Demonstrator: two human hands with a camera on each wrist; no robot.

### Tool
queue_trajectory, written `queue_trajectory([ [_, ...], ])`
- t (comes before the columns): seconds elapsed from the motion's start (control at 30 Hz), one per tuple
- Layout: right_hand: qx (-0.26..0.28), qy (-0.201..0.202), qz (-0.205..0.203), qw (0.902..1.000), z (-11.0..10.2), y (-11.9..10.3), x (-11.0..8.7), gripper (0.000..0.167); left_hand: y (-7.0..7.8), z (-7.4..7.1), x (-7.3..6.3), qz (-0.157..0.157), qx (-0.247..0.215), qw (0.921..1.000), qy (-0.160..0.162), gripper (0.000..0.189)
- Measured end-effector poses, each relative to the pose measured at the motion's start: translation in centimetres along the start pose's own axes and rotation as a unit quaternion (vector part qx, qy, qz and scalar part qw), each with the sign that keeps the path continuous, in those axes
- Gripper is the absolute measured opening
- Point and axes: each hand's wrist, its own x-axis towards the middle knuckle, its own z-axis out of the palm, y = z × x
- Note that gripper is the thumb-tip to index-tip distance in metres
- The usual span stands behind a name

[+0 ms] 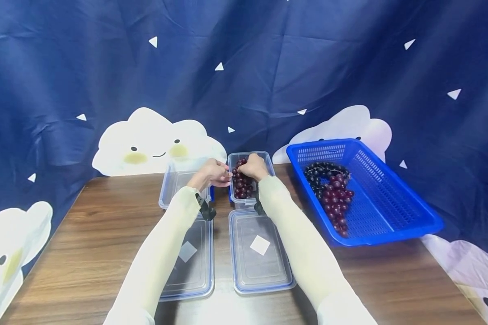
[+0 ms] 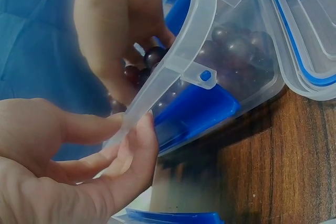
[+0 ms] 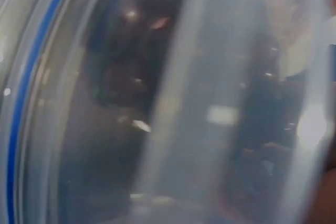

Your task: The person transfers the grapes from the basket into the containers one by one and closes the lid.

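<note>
A clear plastic food container (image 1: 246, 204) at the back middle of the table holds a bunch of dark red grapes (image 1: 242, 188). My left hand (image 1: 215, 173) pinches the container's left rim between thumb and fingers, as the left wrist view shows, close to a blue side clip (image 2: 205, 108). Reaching in over the top, my right hand (image 1: 254, 166) has its fingers curled at the grapes' upper end. The right wrist view is blurred, with the container wall (image 3: 181, 77) filling most of it and the grapes dim behind.
Left of it stands a second clear container (image 1: 165, 189), partly behind my left arm. Two clear lids with blue seals lie in front, a left lid (image 1: 199, 271) and a right lid (image 1: 264, 271). A blue basket (image 1: 390, 198) at right holds black grapes (image 1: 315, 174) and red grapes (image 1: 336, 201).
</note>
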Motion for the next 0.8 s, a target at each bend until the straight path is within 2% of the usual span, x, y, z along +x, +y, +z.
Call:
queue_trajectory([
  [0.17, -0.003, -0.007, -0.024, 0.9997, -1.5, -0.5, -0.1, 0.028, -0.1, 0.1, 0.0, 0.004, 0.007, 1.0, -0.006, 0.038],
  [0.3, -0.006, -0.023, -0.046, 0.9987, -3.4, -1.0, -0.2, 0.045, -0.2, 0.1, -0.1, -0.008, 0.003, 0.9999, -0.01, 0.039],
  [0.37, -0.005, -0.021, -0.062, 0.9978, -4.8, -1.3, -0.3, 0.045, -0.2, 0.1, -0.1, -0.005, 0.001, 1.0, -0.008, 0.039],
  [0.43, -0.004, -0.019, -0.082, 0.9965, -6.6, -1.6, -0.6, 0.035, -0.2, 0.2, -0.1, 0.003, -0.001, 1.0, -0.006, 0.04],
  [0.5, -0.003, -0.025, -0.096, 0.995, -8.5, -1.7, -1.1, 0.033, -0.1, 0.2, 0.0, 0.009, 0.001, 0.9999, -0.005, 0.04],
  [0.63, -0.009, -0.048, -0.121, 0.9915, -12.1, -1.5, -2.4, 0.053, -0.2, 0.3, -0.1, 0.009, 0.008, 0.9999, -0.006, 0.037],
  [0.8, -0.025, -0.034, -0.138, 0.9895, -15.5, 0.1, -3.5, 0.062, -0.3, 0.0, -0.1, 0.01, 0.002, 0.9999, -0.006, 0.038],
])
